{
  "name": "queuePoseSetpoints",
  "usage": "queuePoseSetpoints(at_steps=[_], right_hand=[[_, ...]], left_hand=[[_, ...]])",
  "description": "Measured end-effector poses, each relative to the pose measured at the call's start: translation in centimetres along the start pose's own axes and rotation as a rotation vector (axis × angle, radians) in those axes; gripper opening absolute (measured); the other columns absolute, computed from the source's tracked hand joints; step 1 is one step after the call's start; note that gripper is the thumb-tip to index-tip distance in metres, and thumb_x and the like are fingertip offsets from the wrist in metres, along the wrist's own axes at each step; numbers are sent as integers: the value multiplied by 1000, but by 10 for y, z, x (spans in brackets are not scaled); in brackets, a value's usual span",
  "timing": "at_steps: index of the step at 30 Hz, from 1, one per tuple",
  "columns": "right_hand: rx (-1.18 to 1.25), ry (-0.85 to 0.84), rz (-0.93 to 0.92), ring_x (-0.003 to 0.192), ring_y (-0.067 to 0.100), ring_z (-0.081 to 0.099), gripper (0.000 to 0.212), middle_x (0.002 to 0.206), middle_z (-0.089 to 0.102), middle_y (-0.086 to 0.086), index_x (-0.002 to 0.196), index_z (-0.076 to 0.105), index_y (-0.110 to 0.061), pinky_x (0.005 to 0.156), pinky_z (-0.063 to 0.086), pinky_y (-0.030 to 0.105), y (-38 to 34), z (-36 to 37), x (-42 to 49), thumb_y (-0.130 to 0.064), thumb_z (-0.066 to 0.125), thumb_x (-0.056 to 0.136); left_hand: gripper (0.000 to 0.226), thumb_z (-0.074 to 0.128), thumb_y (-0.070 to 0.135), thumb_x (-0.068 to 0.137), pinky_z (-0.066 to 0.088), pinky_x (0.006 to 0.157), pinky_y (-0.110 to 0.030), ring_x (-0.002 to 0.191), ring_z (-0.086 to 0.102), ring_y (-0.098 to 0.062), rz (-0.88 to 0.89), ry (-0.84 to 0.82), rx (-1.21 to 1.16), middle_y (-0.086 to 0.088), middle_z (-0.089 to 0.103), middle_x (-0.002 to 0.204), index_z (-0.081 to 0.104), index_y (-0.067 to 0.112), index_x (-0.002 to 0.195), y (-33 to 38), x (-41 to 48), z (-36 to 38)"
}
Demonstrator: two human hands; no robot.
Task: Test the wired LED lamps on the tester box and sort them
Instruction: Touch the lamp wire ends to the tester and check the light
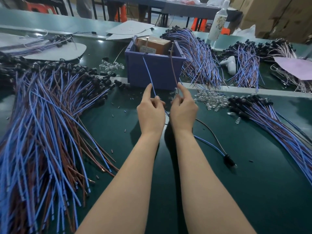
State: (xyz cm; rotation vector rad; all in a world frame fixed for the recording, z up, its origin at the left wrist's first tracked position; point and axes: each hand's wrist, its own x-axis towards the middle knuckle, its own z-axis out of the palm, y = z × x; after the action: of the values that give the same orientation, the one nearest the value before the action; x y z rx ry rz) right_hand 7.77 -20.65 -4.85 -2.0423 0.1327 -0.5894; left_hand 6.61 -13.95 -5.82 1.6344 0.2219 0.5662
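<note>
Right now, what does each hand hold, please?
Left hand: pinches the blue wire.
Right hand: pinches the brown wire.

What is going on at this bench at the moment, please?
A person is testing one wired LED lamp, whose black head lies on the green mat. The left hand pinches its blue wire and the right hand its brown wire, with both wire ends raised to the tester box. A large pile of wired lamps lies to the left and a smaller pile to the right.
</note>
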Motion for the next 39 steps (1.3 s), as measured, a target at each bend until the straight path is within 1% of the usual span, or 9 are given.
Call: queuePoseSetpoints(at_steps=[4, 8, 11, 15, 20, 24, 28, 33, 39], right_hand=[[25, 9, 28, 93, 29, 63, 40, 106, 70, 9, 130, 56, -19, 81, 44, 30, 0, -1, -1, -8, 43, 95], [55, 33, 58, 86, 24, 64, 41, 99, 71, 8, 129, 56, -18, 69, 38, 19, -1, -3, -2, -5, 42, 93], [50, 17, 58, 91, 25, 63, 40, 101, 71, 8, 129, 56, -19, 76, 41, 24, -2, -3, -3, -6, 43, 93], [29, -17, 67, 97, 27, 62, 40, 106, 70, 8, 129, 56, -20, 83, 43, 28, -3, -2, -2, -7, 44, 94], [37, -3, 75, 94, 26, 63, 40, 105, 70, 8, 128, 58, -21, 79, 42, 26, -3, -1, -1, -7, 43, 93], [78, 34, 91, 88, 26, 62, 39, 101, 70, 6, 126, 59, -21, 79, 46, 32, -4, -1, -2, -6, 43, 93], [98, 56, 118, 82, 24, 62, 39, 88, 67, 3, 125, 59, -22, 71, 41, 24, -2, 0, -1, -7, 44, 93], [77, 20, 113, 91, 28, 62, 39, 103, 71, 8, 125, 60, -21, 82, 45, 31, -5, 2, -2, -7, 44, 92], [65, 1, 86, 98, 25, 62, 40, 110, 69, 5, 124, 61, -20, 87, 45, 30, -6, 0, -3, -5, 44, 91]], left_hand=[[46, 45, 9, 97, 53, 69, -22, 63, 61, -7, -19, -13, -7, 10, 63, 69, 41, 18, 142, 0, 2, 0], [45, 45, 9, 98, 56, 74, -29, 62, 60, -8, -7, -6, -18, 9, 63, 69, 41, 18, 142, 1, 4, 0], [45, 45, 9, 98, 55, 78, -33, 66, 62, -13, 3, 2, -30, 7, 63, 69, 41, 17, 142, 2, 6, 0], [44, 46, 10, 98, 50, 75, -22, 64, 58, -8, 33, -21, 1, 5, 64, 71, 42, 18, 141, 1, 8, 1], [44, 46, 10, 97, 46, 70, -14, 60, 55, -3, 37, -28, 10, 4, 65, 72, 42, 16, 141, -1, 12, 3], [46, 46, 10, 98, 43, 67, -6, 60, 54, -1, 47, -22, 12, 8, 63, 70, 40, 16, 142, -2, 13, 4], [46, 46, 11, 98, 42, 64, -5, 57, 53, 2, 53, -8, 12, 8, 62, 70, 38, 15, 143, -3, 12, 5], [46, 46, 10, 98, 42, 66, -7, 55, 52, 0, 52, -21, 31, 7, 62, 70, 39, 16, 143, -2, 14, 4], [45, 46, 11, 97, 42, 68, -12, 53, 51, 4, 56, -36, 37, 6, 63, 71, 41, 18, 141, -1, 12, 3]])
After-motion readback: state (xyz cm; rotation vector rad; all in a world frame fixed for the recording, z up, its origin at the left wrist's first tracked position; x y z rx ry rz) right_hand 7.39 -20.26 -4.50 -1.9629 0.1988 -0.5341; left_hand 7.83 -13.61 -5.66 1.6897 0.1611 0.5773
